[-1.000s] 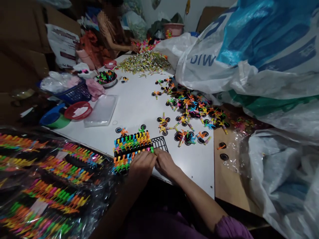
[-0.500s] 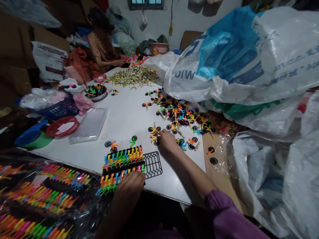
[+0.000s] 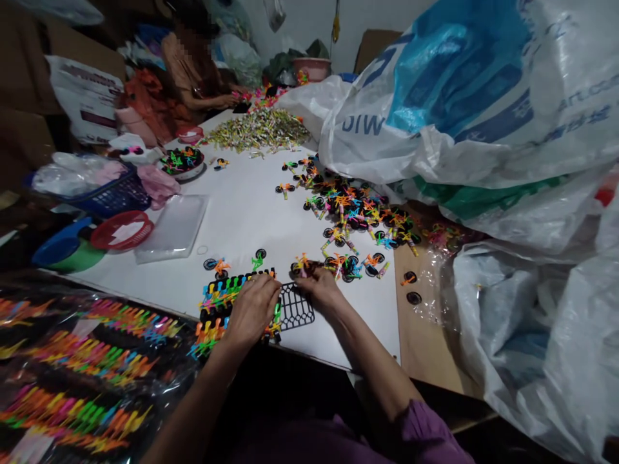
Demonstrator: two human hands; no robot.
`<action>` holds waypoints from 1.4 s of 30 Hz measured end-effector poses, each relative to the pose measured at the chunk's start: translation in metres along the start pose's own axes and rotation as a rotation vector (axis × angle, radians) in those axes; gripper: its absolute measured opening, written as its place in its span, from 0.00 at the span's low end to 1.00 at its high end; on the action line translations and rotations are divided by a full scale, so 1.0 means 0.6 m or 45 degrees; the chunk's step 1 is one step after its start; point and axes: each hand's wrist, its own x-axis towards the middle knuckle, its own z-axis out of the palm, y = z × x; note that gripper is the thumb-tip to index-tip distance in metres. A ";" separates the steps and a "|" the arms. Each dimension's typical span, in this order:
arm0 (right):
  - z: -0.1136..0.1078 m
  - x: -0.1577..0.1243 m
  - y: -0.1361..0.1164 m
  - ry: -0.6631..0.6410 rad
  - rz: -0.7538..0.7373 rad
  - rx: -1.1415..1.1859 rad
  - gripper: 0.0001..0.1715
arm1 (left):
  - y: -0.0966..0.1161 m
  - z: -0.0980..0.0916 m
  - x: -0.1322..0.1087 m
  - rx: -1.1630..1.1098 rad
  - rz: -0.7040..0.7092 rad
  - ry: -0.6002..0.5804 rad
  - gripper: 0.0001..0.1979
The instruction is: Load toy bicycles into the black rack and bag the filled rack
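Observation:
Small coloured toy bicycles with black wheels stand in close rows on a black plastic rack [image 3: 297, 309], whose bare grid end sticks out to the right. Over the right part of these rows is my left hand [image 3: 254, 308], its fingers curled together; their tips and anything in them are hidden. My right hand [image 3: 322, 287] pinches a yellow-orange toy bicycle [image 3: 302, 261] just above the bare grid. A loose green toy bicycle [image 3: 259, 259] and an orange one with a blue wheel [image 3: 220, 265] lie behind the rack.
A heap of toy bicycles with patterned tubes [image 3: 355, 209] covers the table's right side. Clear plastic sleeves [image 3: 171, 229], a red bowl [image 3: 122, 231] and a blue basket [image 3: 118, 193] sit left. Large white sacks [image 3: 449, 129] crowd the right. A person [image 3: 193, 71] works at the far end.
My left hand has moved up from the rack's front edge onto the rows. My right hand has drawn a toy bicycle nearer to the rack. The view has tilted down slightly.

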 end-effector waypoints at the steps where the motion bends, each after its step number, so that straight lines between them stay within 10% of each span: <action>1: -0.002 0.000 -0.009 0.044 -0.025 0.048 0.15 | 0.000 0.002 -0.002 -0.009 0.002 0.011 0.10; 6: -0.001 -0.013 -0.035 0.141 -0.230 -0.128 0.14 | -0.001 0.000 -0.004 -0.077 0.037 0.042 0.09; 13: 0.056 -0.029 0.044 0.132 -0.211 -0.523 0.09 | -0.001 0.005 0.005 -0.068 -0.043 0.029 0.10; 34: 0.061 -0.015 0.031 -0.261 -0.385 -1.493 0.12 | 0.001 0.017 0.004 -0.072 0.007 0.122 0.11; 42: -0.019 -0.002 -0.028 -0.209 -0.343 -1.358 0.10 | -0.003 0.017 -0.003 -0.003 0.039 0.077 0.11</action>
